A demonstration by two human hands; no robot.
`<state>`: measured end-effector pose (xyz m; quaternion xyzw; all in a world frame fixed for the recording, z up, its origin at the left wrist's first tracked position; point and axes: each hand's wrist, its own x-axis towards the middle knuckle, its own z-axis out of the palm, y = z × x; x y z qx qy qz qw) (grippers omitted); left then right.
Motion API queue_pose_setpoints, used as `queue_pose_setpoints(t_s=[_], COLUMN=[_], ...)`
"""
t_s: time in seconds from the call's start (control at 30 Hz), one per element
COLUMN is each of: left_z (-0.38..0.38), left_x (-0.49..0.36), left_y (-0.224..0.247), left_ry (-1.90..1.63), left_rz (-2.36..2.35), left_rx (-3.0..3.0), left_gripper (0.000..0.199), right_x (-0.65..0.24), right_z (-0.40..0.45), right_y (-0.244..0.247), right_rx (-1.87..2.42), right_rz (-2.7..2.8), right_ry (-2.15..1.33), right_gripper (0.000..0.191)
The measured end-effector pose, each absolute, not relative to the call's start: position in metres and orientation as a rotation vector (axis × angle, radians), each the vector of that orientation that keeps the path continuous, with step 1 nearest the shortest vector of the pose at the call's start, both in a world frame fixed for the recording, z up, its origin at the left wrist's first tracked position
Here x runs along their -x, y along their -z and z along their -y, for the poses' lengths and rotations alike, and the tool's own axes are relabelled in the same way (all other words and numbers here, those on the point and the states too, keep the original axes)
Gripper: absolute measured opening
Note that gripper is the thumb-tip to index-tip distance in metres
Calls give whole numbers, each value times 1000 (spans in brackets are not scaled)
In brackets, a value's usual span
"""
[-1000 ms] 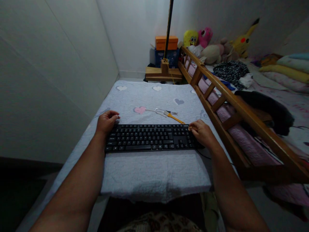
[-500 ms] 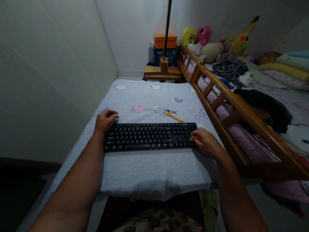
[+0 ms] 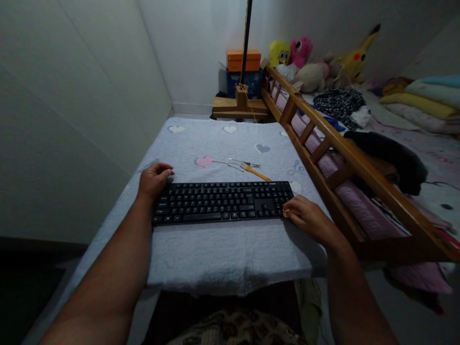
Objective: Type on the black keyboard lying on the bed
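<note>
A black keyboard (image 3: 212,203) lies flat across the cloth-covered table. At its upper left corner rests my left hand (image 3: 154,178), fingers loosely bent and thumb a little apart, with nothing visible in them. My right hand (image 3: 305,215) pinches a small tan piece (image 3: 286,211) against the lower right keys of the number pad; its exact kind is too small to tell. Behind the keyboard lie a brush with a yellow handle (image 3: 259,173) and thin metal tools (image 3: 235,164), partly overlapping.
A pale blue cloth (image 3: 215,249) with heart prints covers the table. Along the right runs a wooden bed rail (image 3: 323,129), with plush toys and bedding beyond it. A wooden stand (image 3: 241,103) with a dark pole and an orange box (image 3: 243,61) are behind the table.
My right hand has shifted down the number pad towards the keyboard's lower right corner, still pinching the tan piece. The left hand stays at the upper left corner. The view has turned slightly.
</note>
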<state>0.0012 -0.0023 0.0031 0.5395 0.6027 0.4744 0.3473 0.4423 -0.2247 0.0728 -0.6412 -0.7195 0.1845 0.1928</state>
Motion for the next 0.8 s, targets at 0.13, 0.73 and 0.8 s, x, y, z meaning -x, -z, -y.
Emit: queue_pose_setpoints(t_s=[0.13,0.73,0.8], left_z=[2,4,4], left_x=[-1,-3,-3], left_y=[-3,-6,-7], left_ry=[-1223,-1224,-1211], left_rz=[-1569,-1590,-1609], left_rx=[-1387,-1406,-1393], left_gripper=[23,21,21], right_x=[-435,-473,-471], right_z=[223,193,177], right_y=[-70,-65,-60], right_rx=[1748,1925,1905], right_rz=[1989,1935,1900], right_ry=[-495,-293,-242], right_gripper=[13,14,14])
